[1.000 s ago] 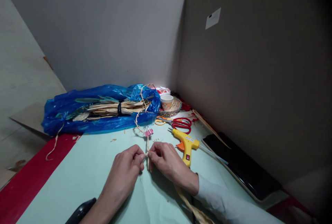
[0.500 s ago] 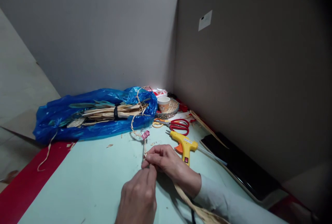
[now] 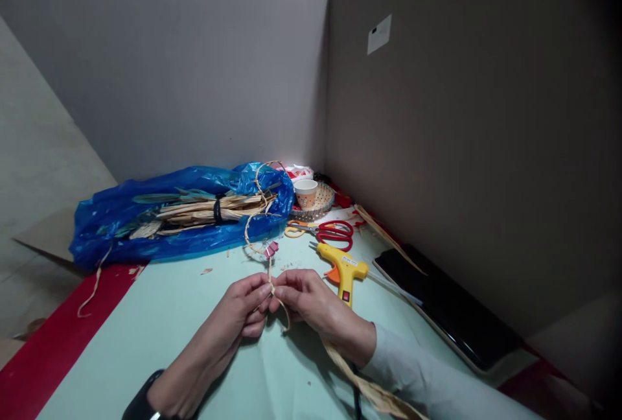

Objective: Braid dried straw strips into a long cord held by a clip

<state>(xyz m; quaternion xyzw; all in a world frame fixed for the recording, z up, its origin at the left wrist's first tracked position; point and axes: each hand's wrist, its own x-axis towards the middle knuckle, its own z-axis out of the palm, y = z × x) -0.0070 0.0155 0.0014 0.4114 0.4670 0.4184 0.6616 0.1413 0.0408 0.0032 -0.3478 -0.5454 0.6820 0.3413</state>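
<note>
A thin braided cord of dried plant fibre [image 3: 247, 233] curls from the blue bag down through a pink binder clip [image 3: 271, 249] to my fingers. My left hand [image 3: 245, 310] pinches the cord's near end between thumb and forefinger. Right beside it, my right hand [image 3: 313, 300] pinches the same spot from the other side. A short loose strand [image 3: 286, 319] curves down below the fingertips. Under my right wrist runs a wider dried strip [image 3: 359, 381] toward the bottom edge; where it joins the cord is hidden by my hand.
A yellow glue gun [image 3: 344, 268] lies just right of my right hand. Behind it are red-handled scissors [image 3: 335, 235], a paper cup [image 3: 306, 193] on a woven tray [image 3: 323, 201], and a blue plastic bag [image 3: 204, 248] with bundled dried strips [image 3: 194, 212]. A black flat object [image 3: 457, 316] lies along the right panel.
My left hand has turned and risen from below the cord to pinch it beside my right hand. A curved loose strand now shows under the fingers. The right hand stays nearly in place.
</note>
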